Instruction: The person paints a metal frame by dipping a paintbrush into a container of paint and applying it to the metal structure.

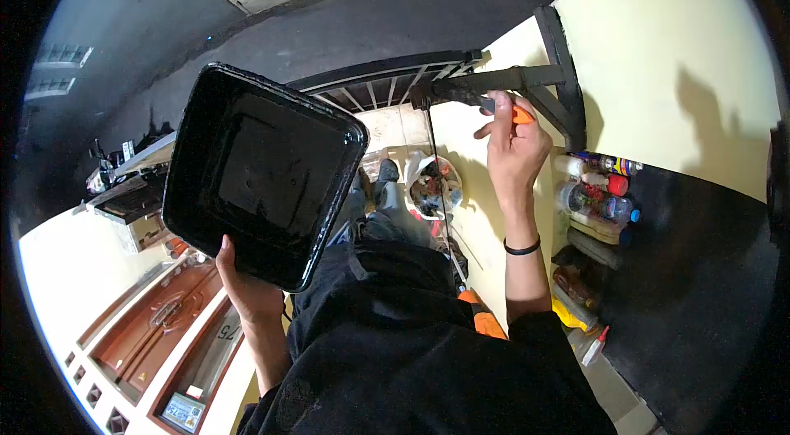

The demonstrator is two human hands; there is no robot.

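My left hand (247,291) grips the near edge of a black rectangular paint tray (263,163), thumb over the rim. The tray is tilted towards me, its inside dark and glossy with wet-looking smears. In my right hand (518,143), raised on the right, is a paintbrush (462,95) with an orange and black handle, pinched between thumb and fingers. Its dark bristles point left, overlapping the end of a black wall bracket (527,77) in this view. A thin dark rod (440,180) runs downward from near the bristles.
A white bucket (409,192) filled with odds and ends stands below, near my feet. Bottles and containers (597,203) line the right side by the pale wall (666,65). Black railing (387,69) lies ahead. An orange object (484,318) is beside my body.
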